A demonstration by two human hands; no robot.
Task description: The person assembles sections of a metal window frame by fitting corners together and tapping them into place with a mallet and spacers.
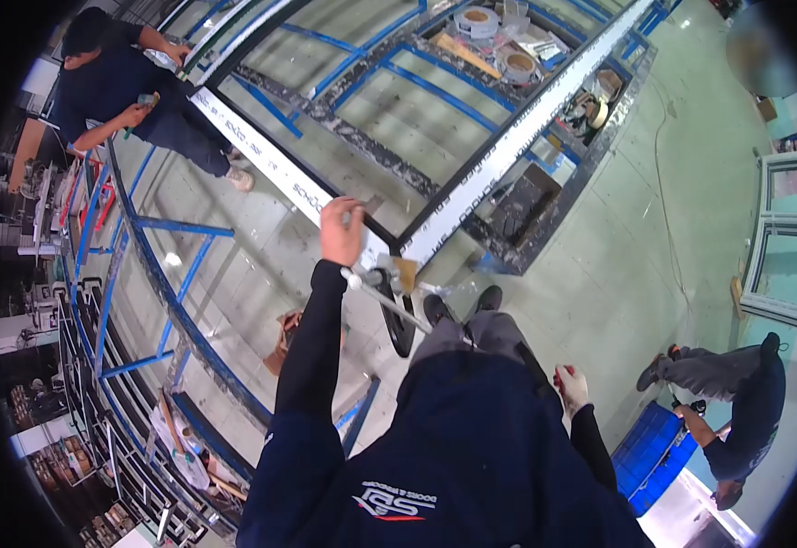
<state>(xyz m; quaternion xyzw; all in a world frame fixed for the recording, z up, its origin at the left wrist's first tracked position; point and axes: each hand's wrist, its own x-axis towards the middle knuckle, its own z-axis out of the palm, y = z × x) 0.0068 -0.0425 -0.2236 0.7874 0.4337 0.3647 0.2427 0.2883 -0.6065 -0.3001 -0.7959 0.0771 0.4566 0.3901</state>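
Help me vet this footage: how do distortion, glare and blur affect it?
Head view: strong fisheye, dark corners, the long dark metal bar at left bowing; head view: bright reflections on the pale glossy floor, whitish glare beside the blue boxy container; head view: the round greyish patch at upper right too blurred to identify; head view: bare left hand fairly clear.

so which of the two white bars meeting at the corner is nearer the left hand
The picture's left bar, running toward the person at upper left: the left hand is on it, clear of the right bar.
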